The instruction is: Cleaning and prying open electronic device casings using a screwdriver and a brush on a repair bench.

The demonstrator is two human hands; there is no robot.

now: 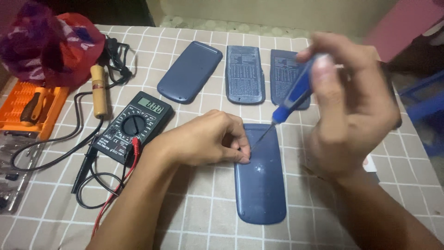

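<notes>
A dark blue calculator case (261, 185) lies face down in front of me on the checked tablecloth (203, 213). My left hand (208, 139) rests on its upper left edge, fingers curled and pressing on the case. My right hand (351, 106) grips a blue-handled screwdriver (296, 90), its thin tip slanting down to the case beside my left fingertips. Three more calculator covers lie in a row behind: a plain blue one (190, 71), one with a printed table (245, 74), and a third (283, 74) partly hidden by my right hand.
A black digital multimeter (134, 125) with red and black leads sits at left. A wooden-handled soldering iron (98, 90) and its black cable lie beside it. An orange tool tray (27, 109) and a red and purple bag (51, 41) stand at far left.
</notes>
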